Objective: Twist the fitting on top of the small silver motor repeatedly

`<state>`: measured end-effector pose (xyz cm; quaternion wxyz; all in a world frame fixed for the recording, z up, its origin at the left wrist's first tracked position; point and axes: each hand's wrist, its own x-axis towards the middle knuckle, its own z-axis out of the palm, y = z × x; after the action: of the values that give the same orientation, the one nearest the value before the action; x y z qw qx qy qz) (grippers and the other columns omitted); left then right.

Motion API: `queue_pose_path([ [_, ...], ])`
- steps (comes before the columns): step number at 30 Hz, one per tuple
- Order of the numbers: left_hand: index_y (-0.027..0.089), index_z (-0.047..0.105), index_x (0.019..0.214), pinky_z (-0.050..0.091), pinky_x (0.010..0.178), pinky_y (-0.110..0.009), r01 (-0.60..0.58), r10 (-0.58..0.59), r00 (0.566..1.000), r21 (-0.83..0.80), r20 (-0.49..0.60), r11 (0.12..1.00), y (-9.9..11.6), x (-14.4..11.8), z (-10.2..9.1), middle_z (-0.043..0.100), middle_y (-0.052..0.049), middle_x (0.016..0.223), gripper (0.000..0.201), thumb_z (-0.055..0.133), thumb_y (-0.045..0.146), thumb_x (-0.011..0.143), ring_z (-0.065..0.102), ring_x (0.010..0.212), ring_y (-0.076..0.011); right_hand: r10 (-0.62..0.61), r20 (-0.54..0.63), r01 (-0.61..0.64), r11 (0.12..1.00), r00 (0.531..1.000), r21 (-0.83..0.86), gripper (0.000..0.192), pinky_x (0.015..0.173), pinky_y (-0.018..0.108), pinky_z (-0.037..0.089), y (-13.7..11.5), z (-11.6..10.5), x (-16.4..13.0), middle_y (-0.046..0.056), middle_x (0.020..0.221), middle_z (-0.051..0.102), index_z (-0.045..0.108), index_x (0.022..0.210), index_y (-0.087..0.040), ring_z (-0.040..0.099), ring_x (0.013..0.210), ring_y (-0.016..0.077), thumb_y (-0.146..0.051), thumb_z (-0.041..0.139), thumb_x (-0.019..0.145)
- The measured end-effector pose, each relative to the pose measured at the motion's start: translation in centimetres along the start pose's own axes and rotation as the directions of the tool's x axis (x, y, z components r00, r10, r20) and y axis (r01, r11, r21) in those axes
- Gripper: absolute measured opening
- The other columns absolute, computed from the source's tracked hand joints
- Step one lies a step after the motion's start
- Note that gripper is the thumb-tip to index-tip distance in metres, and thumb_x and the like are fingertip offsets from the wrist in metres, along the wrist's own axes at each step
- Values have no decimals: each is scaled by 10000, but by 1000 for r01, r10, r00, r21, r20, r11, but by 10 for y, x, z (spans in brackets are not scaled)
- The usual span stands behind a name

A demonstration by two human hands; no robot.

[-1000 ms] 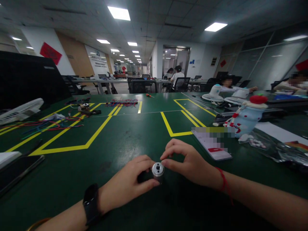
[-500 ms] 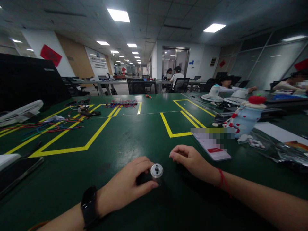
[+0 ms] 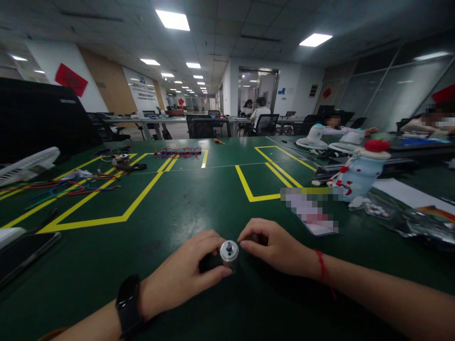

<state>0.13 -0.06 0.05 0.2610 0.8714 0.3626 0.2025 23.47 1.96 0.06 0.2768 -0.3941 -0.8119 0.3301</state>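
My left hand (image 3: 185, 274) grasps one small motor (image 3: 229, 253), shaft end up toward me. My right hand (image 3: 275, 246) pinches its rim.

Open green table (image 3: 199, 199) ahead (wires (image 3: 71, 187) far left), card (image 3: 311, 213) and snowman figure (image 3: 359, 177) crowding the right.

The dark green desk (image 3: 199, 199) carries yellow tape outlines (image 3: 106, 219); coloured wires (image 3: 60, 187) and a white fan (image 3: 26, 163) lie at ten o'clock, a phone (image 3: 24, 251) at nine, a snowman figure (image 3: 359, 177) at two
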Motion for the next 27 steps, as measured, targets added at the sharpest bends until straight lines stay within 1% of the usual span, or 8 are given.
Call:
queue_pose_path([
  [3, 217, 578, 1009, 421, 775, -315, -10, 10, 1000, -6, -2, 1000, -1, 0, 1, 592, -21, 979, 139, 632, 252, 886, 542, 885, -200, -36, -53, 41, 995, 998, 96, 221, 608, 224, 425, -15, 6, 0, 12, 899, 593, 662, 1029, -194, 521, 700, 104, -307, 650, 840],
  [6, 220, 581, 1012, 422, 776, -315, -10, 10, 1000, -18, 1, 1000, 0, 1, 0, 593, -22, 984, 139, 632, 251, 887, 544, 892, -202, -82, -83, 91, 990, 993, 106, 170, 621, 221, 426, -25, 11, 1, 5, 889, 591, 694, 953, -202, 533, 716, 103, -295, 688, 812],
  [9, 222, 585, 1008, 423, 773, -312, -8, 8, 1000, -23, 4, 1000, 0, 1, -1, 593, -18, 981, 140, 641, 249, 882, 547, 886, -198, -98, -124, 112, 987, 987, 112, 110, 629, 220, 429, -25, 13, 3, 7, 896, 589, 711, 893, -203, 538, 739, 105, -283, 678, 824],
  [13, 225, 588, 1020, 425, 773, -309, -15, 15, 1000, -22, 0, 1000, -1, 1, 0, 594, -21, 991, 143, 634, 248, 887, 548, 894, -199, -118, -100, 129, 985, 988, 118, 113, 636, 220, 435, -24, 12, 5, 5, 910, 588, 714, 920, -217, 543, 751, 106, -270, 678, 826],
  [18, 212, 590, 1001, 424, 768, -311, -4, 4, 1000, -10, -16, 1000, -1, 1, 1, 598, -23, 966, 148, 641, 284, 882, 547, 872, -201, -90, -166, 114, 984, 982, 140, 123, 677, 253, 446, -21, -2, 3, 18, 883, 610, 695, 891, -190, 559, 777, 131, -294, 637, 861],
  [20, 209, 592, 981, 422, 760, -303, 0, 0, 1000, -15, -6, 1000, 0, 1, 0, 597, -23, 959, 133, 635, 295, 888, 546, 867, -199, -87, -77, 95, 990, 993, 102, 123, 718, 270, 454, -14, -11, 1, 25, 906, 615, 704, 889, -187, 569, 812, 142, -290, 648, 853],
  [23, 208, 593, 975, 420, 751, -293, 5, -5, 1000, -20, 12, 1000, 2, 0, -2, 595, -24, 961, 123, 632, 291, 892, 545, 868, -197, -98, 134, 105, 994, 986, -44, 110, 813, 311, 449, 0, -19, -3, 33, 972, 602, 743, 875, -213, 563, 904, 167, -287, 708, 801],
  [27, 207, 588, 976, 420, 753, -294, 11, -11, 1000, -11, 15, 1000, 2, -1, -2, 591, -22, 961, 121, 632, 282, 892, 545, 869, -196, -117, 221, 152, 977, 968, -148, 131, 874, 359, 427, 9, -21, -6, 40, 1026, 589, 755, 924, -255, 539, 978, 191, -283, 700, 808],
])
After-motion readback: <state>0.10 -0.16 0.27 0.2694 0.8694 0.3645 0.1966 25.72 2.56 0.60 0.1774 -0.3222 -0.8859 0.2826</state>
